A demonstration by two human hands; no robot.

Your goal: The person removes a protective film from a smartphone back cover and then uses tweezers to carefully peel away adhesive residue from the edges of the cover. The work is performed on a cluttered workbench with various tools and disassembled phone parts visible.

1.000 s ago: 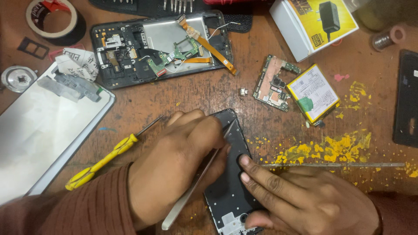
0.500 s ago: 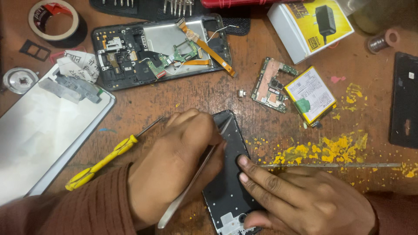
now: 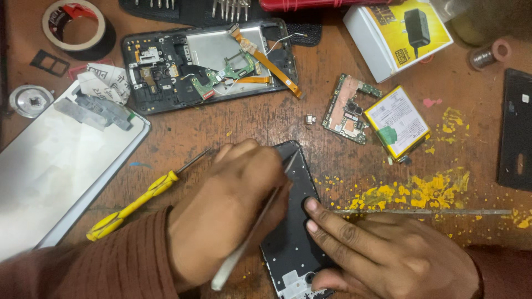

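A black phone frame [image 3: 293, 232] lies lengthwise on the wooden bench near the front edge. My left hand [image 3: 227, 210] grips metal tweezers [image 3: 249, 238], their tip resting on the frame's upper edge. My right hand [image 3: 388, 254] presses on the frame from the right, two fingertips flat on its dark surface and the thumb near its lower end. The frame's lower left side is hidden under my left hand.
A yellow screwdriver [image 3: 138, 202] lies left of my left hand. An opened phone body [image 3: 205, 63], a circuit board [image 3: 346, 108], a yellow-edged battery [image 3: 396, 122], a white charger box [image 3: 396, 33], a tape roll [image 3: 77, 27] and a screen panel [image 3: 50, 166] surround the work. Yellow crumbs [image 3: 421, 191] dot the right.
The view has drifted slightly. My hands stay on the frame; the tweezers' tip shifted a little along its upper edge.
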